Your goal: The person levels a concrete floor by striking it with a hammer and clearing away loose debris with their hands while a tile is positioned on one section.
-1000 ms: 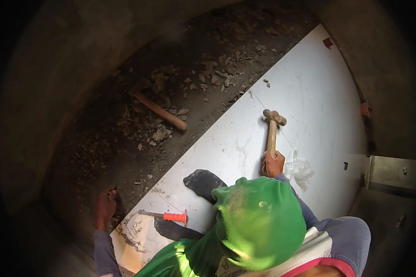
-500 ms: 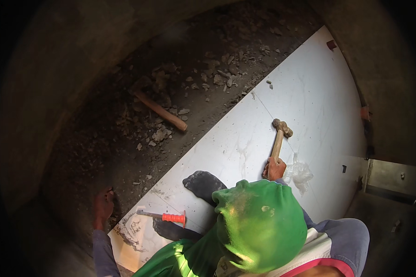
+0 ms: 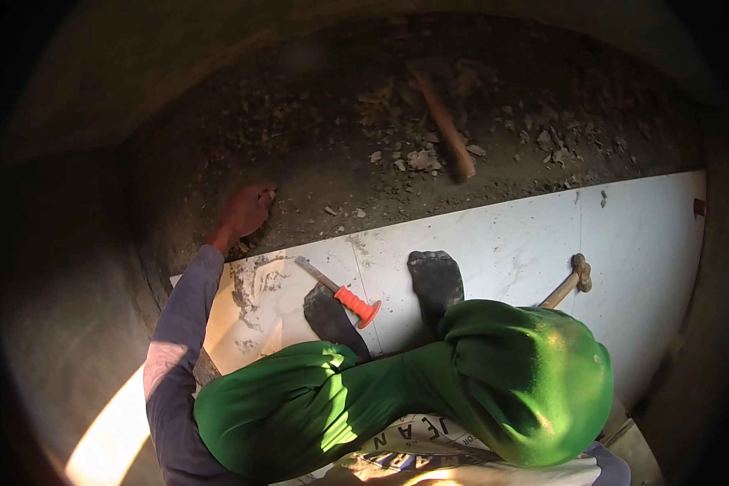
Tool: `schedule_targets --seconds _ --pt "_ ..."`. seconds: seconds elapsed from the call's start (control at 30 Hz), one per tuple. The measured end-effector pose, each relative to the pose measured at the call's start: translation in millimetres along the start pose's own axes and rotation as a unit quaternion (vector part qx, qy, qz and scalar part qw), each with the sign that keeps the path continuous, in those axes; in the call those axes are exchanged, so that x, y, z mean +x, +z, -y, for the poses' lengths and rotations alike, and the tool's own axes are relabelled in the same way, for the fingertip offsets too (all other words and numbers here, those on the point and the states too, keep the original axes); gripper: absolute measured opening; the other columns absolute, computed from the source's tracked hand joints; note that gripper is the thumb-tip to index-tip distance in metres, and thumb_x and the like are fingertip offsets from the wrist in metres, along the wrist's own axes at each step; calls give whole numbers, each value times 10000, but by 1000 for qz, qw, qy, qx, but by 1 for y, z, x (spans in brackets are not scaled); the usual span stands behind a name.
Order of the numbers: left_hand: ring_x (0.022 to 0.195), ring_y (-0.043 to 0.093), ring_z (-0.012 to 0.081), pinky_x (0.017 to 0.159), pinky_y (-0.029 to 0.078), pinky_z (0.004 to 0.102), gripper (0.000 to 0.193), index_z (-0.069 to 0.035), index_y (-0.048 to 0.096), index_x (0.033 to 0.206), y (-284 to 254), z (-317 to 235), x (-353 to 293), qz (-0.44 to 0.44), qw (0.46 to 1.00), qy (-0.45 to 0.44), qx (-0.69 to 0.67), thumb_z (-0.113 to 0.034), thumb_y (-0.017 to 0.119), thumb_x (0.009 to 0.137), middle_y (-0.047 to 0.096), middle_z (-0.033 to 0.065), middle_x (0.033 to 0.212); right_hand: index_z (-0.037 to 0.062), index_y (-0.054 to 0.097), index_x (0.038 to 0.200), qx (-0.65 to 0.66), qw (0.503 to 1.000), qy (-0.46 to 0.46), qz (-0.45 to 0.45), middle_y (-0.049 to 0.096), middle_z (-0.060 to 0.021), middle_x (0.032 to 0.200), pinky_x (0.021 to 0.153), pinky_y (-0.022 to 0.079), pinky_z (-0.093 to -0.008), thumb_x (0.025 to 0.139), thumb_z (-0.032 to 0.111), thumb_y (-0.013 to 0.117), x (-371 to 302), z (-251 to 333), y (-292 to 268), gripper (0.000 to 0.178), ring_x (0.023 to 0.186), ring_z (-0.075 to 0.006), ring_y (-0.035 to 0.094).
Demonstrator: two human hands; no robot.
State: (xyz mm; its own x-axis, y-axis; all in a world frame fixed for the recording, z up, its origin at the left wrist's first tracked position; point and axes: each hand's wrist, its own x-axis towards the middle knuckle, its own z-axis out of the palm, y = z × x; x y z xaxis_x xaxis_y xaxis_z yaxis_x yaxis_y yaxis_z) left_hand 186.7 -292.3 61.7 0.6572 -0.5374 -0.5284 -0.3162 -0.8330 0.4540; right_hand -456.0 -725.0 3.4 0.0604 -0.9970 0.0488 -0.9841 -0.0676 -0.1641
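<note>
Okay, left hand [image 3: 247, 212] at about 10 o'clock, arm stretched out in a grey sleeve [image 3: 178, 340], palm down on the dirt floor [image 3: 316, 154] just past the tile's edge. Fingers look loosely spread on the rubble, pinching nothing. Right hand is hidden behind the green knee [image 3: 535, 381], so cannot tell its grip. A mallet [image 3: 571, 281] sticks out from behind that knee at 3 o'clock, wooden handle slanting up to its head, lying on the white tile [image 3: 502, 235]; whether the right hand holds the handle cannot be seen.

Chisel [image 3: 338, 291] with an orange guard lies on the tile near centre, metal tip toward 10 o'clock, untouched, well apart from the left hand. Two dark socked feet on the tile: one [image 3: 435, 279] just right of the chisel, the other [image 3: 329, 317] right below it, touching or nearly so. Green trousers fill 6 o'clock.

Tile has a chipped, crumbly patch [image 3: 255, 283] at its left corner, near the left hand. Second tool with a wooden handle [image 3: 444, 125] lies in the rubble at 12 o'clock, well apart from both hands. Loose stone bits [image 3: 417, 158] just beside it.
</note>
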Motion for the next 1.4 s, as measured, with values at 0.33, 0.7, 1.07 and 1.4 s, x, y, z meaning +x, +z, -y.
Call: schedule_targets --seconds 0.33,0.7,1.07,1.4 --pt "1204 717 426 1054 552 473 378 -36 743 1319 -16 68 -6 -195 979 16 53 -233 658 1008 754 253 1264 18 703 1240 169 906 -388 -3 721 -204 1177 952 569 -478 945 348 808 44 355 -1 455 1113 -411 701" --pt "1519 382 552 1235 355 588 684 56 460 1575 100 149 -112 -396 883 -232 97 -367 607 1059 386 373 1648 26 709 1245 220 829 -470 209 759 -227 962 791 565 -469 1054 523 635 46 428 86 537 873 -364 736" --pt "1655 144 502 1333 128 608 689 7 342 1672 114 -18 -53 -384 918 -70 -74 -399 460 1129 218 300 1769 -62 707 1170 311 840 -270 355 700 -72 984 791 505 -324 1056 289 747 -47 363 20 372 884 -150 606" --pt "1658 145 486 1338 129 583 746 82 296 1672 198 102 -185 -469 733 -492 -13 -435 410 1147 185 317 1774 -52 701 1141 319 823 -314 349 695 -63 968 791 509 -311 1052 269 747 -71 397 12 336 866 -129 594"
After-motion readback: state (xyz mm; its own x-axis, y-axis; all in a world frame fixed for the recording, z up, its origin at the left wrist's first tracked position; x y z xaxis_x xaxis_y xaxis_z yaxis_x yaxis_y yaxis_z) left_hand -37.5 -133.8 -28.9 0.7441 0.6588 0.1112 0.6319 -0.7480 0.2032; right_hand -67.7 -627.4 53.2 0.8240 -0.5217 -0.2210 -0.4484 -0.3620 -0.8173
